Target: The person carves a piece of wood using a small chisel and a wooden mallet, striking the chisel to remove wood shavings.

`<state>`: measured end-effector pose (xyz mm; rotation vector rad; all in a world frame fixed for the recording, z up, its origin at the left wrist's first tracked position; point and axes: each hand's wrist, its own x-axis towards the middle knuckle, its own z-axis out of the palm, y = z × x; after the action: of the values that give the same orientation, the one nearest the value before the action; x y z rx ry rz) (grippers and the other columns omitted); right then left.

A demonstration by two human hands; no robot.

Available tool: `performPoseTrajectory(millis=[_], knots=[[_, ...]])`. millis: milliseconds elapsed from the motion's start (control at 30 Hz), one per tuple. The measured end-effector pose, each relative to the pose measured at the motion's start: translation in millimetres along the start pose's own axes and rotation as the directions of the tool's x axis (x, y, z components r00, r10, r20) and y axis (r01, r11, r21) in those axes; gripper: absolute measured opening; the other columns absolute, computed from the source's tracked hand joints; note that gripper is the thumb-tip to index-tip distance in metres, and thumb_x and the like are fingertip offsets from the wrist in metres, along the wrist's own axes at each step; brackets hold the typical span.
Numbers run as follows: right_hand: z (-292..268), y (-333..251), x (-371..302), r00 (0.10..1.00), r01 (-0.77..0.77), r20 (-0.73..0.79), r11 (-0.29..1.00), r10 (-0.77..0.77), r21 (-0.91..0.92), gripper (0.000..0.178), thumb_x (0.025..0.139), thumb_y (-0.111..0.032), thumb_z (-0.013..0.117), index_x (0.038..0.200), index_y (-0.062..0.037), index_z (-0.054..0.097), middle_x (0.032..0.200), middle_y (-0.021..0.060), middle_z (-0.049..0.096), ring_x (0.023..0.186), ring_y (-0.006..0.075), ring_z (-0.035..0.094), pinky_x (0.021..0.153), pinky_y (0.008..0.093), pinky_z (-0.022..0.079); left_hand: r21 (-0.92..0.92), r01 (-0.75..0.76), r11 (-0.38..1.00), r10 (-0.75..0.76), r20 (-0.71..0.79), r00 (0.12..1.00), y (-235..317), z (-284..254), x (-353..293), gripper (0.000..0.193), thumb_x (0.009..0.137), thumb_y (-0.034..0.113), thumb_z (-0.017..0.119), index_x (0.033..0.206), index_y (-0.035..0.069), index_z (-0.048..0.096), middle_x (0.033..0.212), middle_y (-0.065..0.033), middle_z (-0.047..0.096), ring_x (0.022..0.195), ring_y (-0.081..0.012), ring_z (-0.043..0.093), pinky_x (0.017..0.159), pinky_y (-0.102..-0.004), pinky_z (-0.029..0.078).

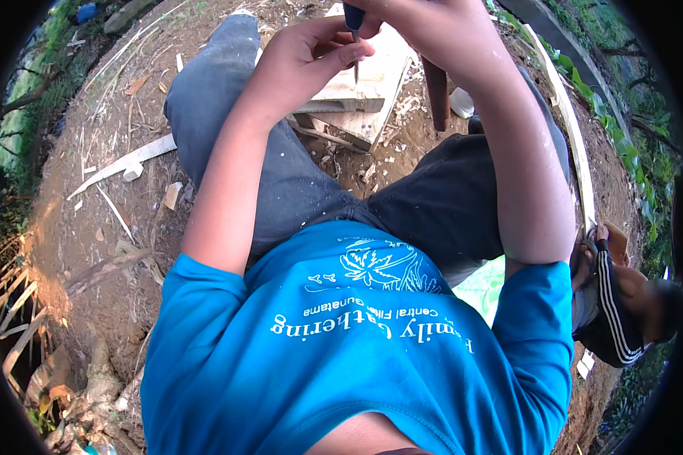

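Note:
At the top of the head view, a thin pointed tool with a dark blue handle (353,17), like a screwdriver or an awl, stands almost upright. My right hand (402,21) is closed around its handle, partly cut off by the upper edge. Lower down, the thumb and fingers of my left hand (311,54) pinch its metal shaft. The tip points down at a pale wooden block (349,100); whether it touches cannot be made out. Beneath that block lies another piece of pale wood (360,127), set at an angle, between my legs.
A dark brown wooden bar (436,95) stands right of the blocks, near a white object (463,104). Wood chips and a long offcut (140,155) litter the soil. A long pale strip (569,125) runs along the right, where another person (618,303) sits close by.

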<state>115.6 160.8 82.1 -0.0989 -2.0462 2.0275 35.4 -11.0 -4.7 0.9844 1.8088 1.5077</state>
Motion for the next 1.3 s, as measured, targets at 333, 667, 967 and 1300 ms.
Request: performPoseTrajectory(millis=[333, 667, 967, 1300], knots=[[1.1, 0.8, 0.6, 0.999, -0.046, 0.006, 0.999, 0.046, -0.011, 0.037, 0.094, -0.010, 0.076, 0.117, -0.0005, 0.049, 0.090, 0.0020, 0.060, 0.073, 0.0091, 0.065, 0.062, 0.0258, 0.057, 0.032, 0.055, 0.998, -0.055, -0.004, 0.999, 0.6, 3.9, -2.7, 0.030, 0.097, 0.024, 0.075, 0.115, -0.001, 0.072, 0.103, -0.0054, 0.077, 0.097, -0.0110, 0.070, 0.086, -0.0279, 0.056], [0.8, -3.1, 0.6, 0.999, -0.054, -0.003, 0.991, 0.054, -0.119, 0.039, 0.094, -0.010, 0.076, 0.121, 0.0000, 0.049, 0.091, 0.0025, 0.059, 0.074, 0.0092, 0.065, 0.063, 0.0263, 0.058, 0.049, 0.056, 0.997, -0.056, -0.006, 0.998, -1.3, 4.5, -3.0, 0.031, 0.098, 0.024, 0.074, 0.115, -0.002, 0.071, 0.103, -0.0071, 0.076, 0.098, -0.0127, 0.071, 0.086, -0.0287, 0.058], [4.4, 3.5, 1.4, 0.999, -0.041, -0.014, 0.998, 0.040, -0.039, 0.039, 0.095, -0.017, 0.076, 0.119, 0.0005, 0.051, 0.091, 0.0034, 0.061, 0.073, 0.0105, 0.066, 0.062, 0.0268, 0.058, -0.014, 0.056, 0.998, -0.056, -0.029, 0.998, -8.9, 6.3, -3.6, 0.028, 0.097, 0.024, 0.075, 0.118, 0.006, 0.073, 0.097, -0.0033, 0.074, 0.091, -0.0103, 0.071, 0.086, -0.0264, 0.058], [-8.9, -119.5, -5.5, 0.973, 0.188, 0.046, 0.656, -0.227, -0.731, 0.034, 0.111, -0.032, 0.046, 0.102, -0.0019, 0.058, 0.076, 0.0016, 0.052, 0.062, 0.0118, 0.048, 0.061, 0.0301, 0.045, -0.151, 0.101, 0.983, -0.106, -0.026, 0.994, -4.6, 10.6, -2.3, 0.014, 0.102, 0.009, 0.065, 0.115, 0.004, 0.068, 0.100, -0.0029, 0.071, 0.100, -0.0114, 0.072, 0.087, -0.0270, 0.059]])
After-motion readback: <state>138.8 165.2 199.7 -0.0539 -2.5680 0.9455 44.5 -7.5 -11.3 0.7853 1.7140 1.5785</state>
